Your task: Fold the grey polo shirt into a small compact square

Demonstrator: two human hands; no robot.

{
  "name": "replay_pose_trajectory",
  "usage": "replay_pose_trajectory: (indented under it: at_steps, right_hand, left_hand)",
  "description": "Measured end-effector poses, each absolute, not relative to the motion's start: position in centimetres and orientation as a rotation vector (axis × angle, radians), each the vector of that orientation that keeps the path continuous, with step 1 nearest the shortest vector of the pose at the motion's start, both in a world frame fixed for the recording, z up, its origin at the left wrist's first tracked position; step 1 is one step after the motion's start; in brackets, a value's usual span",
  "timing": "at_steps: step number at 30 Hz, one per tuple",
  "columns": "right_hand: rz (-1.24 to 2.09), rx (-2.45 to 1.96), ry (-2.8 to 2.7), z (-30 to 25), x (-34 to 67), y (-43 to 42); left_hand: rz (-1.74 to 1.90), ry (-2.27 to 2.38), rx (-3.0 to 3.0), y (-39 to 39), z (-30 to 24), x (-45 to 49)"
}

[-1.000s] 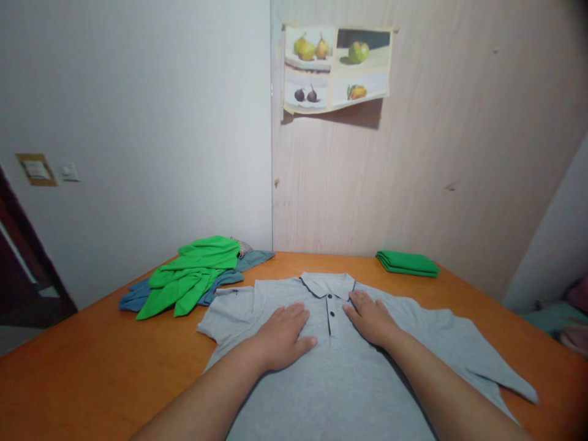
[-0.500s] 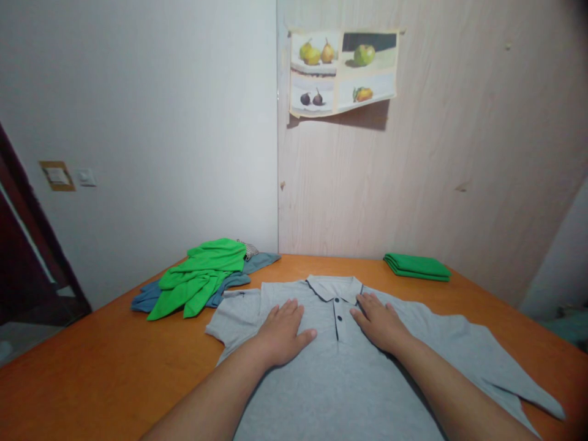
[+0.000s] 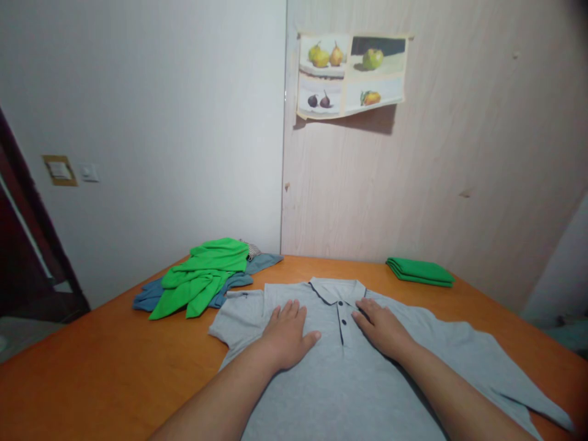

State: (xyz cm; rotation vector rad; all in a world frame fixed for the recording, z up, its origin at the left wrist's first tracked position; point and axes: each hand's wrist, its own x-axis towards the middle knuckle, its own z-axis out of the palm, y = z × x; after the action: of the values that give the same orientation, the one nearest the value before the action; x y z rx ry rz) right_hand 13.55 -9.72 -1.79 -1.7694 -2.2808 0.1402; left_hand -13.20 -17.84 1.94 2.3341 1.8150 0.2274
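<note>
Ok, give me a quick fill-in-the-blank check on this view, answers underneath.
1. The left hand and right hand rest on a polo shirt coloured ____.
2. Its placket shows ____ dark buttons.
3. The folded green cloth lies nearer the ____ hand.
4. The wall poster shows pictures of ____.

Missing words: grey; two; right; fruit.

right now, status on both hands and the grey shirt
Left hand, right hand: palm down on grey shirt. Shirt spread out, collar at far end. Crumpled clothes heap close by, left.
</note>
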Motion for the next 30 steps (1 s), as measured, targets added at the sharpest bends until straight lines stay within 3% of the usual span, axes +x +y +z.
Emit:
replay_pose_trajectory:
  at_steps: [8,18,30]
  right_hand:
    - [0.099,-1.588,-2.161,-1.2,14.1,-9.5]
    - [0.135,-1.680,-2.038,-0.2,16.1,-7.4]
    - [0.134,-1.648,-2.082,2.8,7.4,-1.3]
  left_hand:
    - [0.241,1.784,2.332,-17.7,1.8,-12.9]
    - [0.184,1.818,2.328,-17.6,1.7,-12.6]
    - [0.247,1.827,2.311,-17.5,1.3,-12.4]
